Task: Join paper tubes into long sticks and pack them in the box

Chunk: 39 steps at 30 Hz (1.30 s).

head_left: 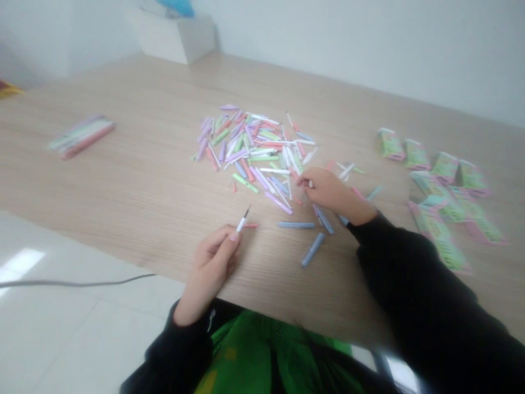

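Note:
My left hand (219, 251) is closed on a slim white pen refill (243, 221), its dark pointed tip facing up and away. A short red piece (251, 225) shows just beside it; whether it is held or lies on the table I cannot tell. At the near right edge of a loose pile of pastel pen parts (246, 142), my right hand (324, 189) has its fingers pinched together. A small white bit shows at these fingers, too blurred to name. Blue tubes, one (296, 225) crosswise and another (312, 250) slanted, lie between my hands.
Several green and pink packets (443, 235) stand or lie on the right. A bundle of pastel sticks (84, 137) rests at the far left. A white box (176, 35) stands at the back by the wall. A cable (82, 283) runs across the floor.

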Each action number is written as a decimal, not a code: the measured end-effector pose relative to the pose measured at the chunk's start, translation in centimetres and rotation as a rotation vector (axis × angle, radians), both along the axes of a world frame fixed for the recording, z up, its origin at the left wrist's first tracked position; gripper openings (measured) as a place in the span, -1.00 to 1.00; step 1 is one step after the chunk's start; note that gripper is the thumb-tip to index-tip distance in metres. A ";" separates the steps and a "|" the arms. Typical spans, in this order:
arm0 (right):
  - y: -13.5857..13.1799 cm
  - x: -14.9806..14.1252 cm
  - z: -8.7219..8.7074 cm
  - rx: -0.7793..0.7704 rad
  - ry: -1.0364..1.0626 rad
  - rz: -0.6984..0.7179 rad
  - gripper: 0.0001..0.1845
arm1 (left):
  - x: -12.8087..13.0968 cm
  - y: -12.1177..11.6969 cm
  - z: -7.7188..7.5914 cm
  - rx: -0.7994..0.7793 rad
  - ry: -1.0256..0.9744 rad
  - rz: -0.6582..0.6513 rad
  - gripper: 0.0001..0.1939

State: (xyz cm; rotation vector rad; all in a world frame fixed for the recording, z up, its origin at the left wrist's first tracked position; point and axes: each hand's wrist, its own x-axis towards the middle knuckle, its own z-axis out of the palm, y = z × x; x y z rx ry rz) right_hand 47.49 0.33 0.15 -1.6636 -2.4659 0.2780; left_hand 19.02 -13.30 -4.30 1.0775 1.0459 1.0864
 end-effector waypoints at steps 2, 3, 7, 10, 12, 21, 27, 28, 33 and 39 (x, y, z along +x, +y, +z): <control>0.2 0.8 0.0 0.018 -0.001 0.020 -0.67 | 0.0 0.0 0.1 -0.003 0.003 -0.001 -0.57; 0.2 1.2 0.0 0.018 -0.003 0.031 -0.69 | 0.1 -0.1 0.2 -0.005 0.001 -0.001 -0.57; 0.0 2.3 0.2 -0.017 -0.010 0.068 -0.72 | 0.3 -0.1 0.5 -0.024 -0.020 0.014 -0.59; -0.4 2.6 -0.1 -0.050 -0.002 0.093 -0.75 | 0.4 -0.1 0.6 -0.023 -0.009 0.026 -0.60; -0.5 2.6 -0.4 -0.063 0.010 0.097 -0.77 | 0.4 -0.1 0.6 -0.018 0.007 0.022 -0.59; -2.2 1.6 0.9 -0.007 0.187 0.030 -0.83 | 1.3 -0.2 0.9 0.016 0.109 -0.009 -0.56; -8.9 0.8 5.6 -0.001 0.866 -0.090 -0.69 | 5.0 -1.3 2.1 0.092 0.159 -0.191 -0.55; -10.1 0.7 6.1 0.013 0.897 -0.105 -0.71 | 5.6 -1.4 2.2 0.085 0.145 -0.214 -0.56; -13.7 0.1 6.2 -0.044 1.035 -0.194 -0.95 | 7.2 -2.0 2.5 0.083 0.098 -0.281 -0.56; -15.0 -0.3 4.8 -0.105 1.077 -0.147 -0.94 | 7.3 -2.5 2.1 0.049 0.078 -0.287 -0.56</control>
